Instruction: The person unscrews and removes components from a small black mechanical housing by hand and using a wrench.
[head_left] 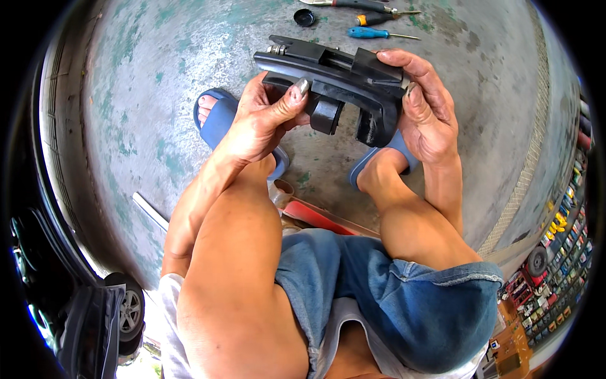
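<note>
A black plastic door handle assembly point(331, 72) is held up above the floor between my two hands. A small metal coil spring shows at its upper left end, and two blocky parts hang from its lower side. My left hand point(268, 117) is closed on its left part, thumb pressed against the near face and fingers partly hidden beneath. My right hand point(429, 107) grips the right end, with a finger over the top and the thumb on the near side. The thumbs look smudged with dark grime.
On the floor beyond lie a blue screwdriver point(372, 33), a yellow-and-black screwdriver point(372, 19), a dark-handled tool point(356, 5) and a round black cap point(304, 17). A red seat-like piece point(319, 218) is beneath me. A metal bar point(150, 210) lies left. Shelves point(558, 271) stand right; a car wheel point(130, 309), lower left.
</note>
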The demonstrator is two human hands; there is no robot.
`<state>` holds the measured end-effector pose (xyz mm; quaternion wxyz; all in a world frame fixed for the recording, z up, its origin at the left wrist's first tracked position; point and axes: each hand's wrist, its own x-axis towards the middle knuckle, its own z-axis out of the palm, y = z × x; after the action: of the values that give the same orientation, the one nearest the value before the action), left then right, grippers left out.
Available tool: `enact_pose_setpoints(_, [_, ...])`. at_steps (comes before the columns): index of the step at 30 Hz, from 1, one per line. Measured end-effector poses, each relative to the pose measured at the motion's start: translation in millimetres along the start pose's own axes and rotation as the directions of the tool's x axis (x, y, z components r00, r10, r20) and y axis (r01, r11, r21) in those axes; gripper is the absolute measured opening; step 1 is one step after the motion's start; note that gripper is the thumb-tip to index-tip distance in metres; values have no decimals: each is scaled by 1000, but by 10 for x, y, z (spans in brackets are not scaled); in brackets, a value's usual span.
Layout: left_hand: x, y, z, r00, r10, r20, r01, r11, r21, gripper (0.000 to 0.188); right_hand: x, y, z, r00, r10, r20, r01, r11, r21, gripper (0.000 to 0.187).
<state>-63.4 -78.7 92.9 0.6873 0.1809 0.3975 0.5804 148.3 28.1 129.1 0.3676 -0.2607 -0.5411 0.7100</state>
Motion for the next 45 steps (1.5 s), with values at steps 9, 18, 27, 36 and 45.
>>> enact_pose_setpoints(9, [73,-23,-7,994,-64,-91,68,996,49,52,10,-2,-68,981,192,-27,-192,981,15,44])
enact_pose_setpoints(18, [84,177,141,998,-61,0,60,978,198,39,22,58,-100,985,164,-51,-154,974,163,51])
enact_pose_setpoints(27, [86,220,175,1000,-21,2,19,969,248,38,25,92,-58,991,133,-22,-129,982,135,50])
enact_pose_setpoints(36, [88,275,279,1000,-4,-30,11,972,233,45,71,45,-27,992,129,-14,-124,978,166,61])
enact_pose_setpoints(45, [77,254,282,997,70,-13,-65,973,220,45,81,-8,-11,987,145,-64,-136,982,133,60])
